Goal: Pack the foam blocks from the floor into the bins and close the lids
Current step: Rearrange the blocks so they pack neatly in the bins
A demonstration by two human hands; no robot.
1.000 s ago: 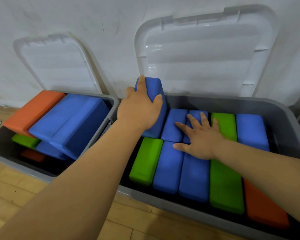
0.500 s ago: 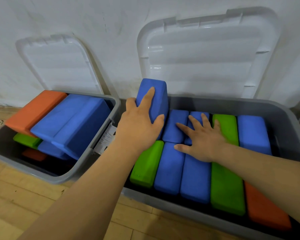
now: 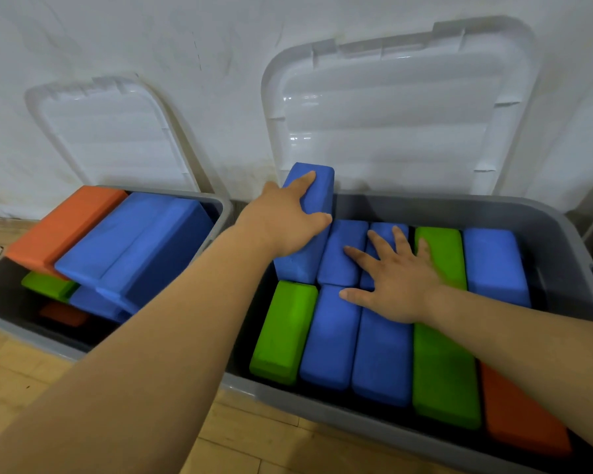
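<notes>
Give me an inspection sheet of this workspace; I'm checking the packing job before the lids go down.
Surface: wooden floor; no loose blocks seen on it.
Job's things: right bin holds flat rows of blue, green and orange blocks; one tilted blue block sticks up above its rim at the back left. Left bin holds blocks piled unevenly; an orange block lies on its rim. Both lids open, leaning on the wall.
Clutter: nothing seen.
Grippers: left hand has its grip on the tilted blue block; right hand lies flat, open, on the packed blocks.
Cables: nothing seen.
Surroundings: white wall behind the bins.
</notes>
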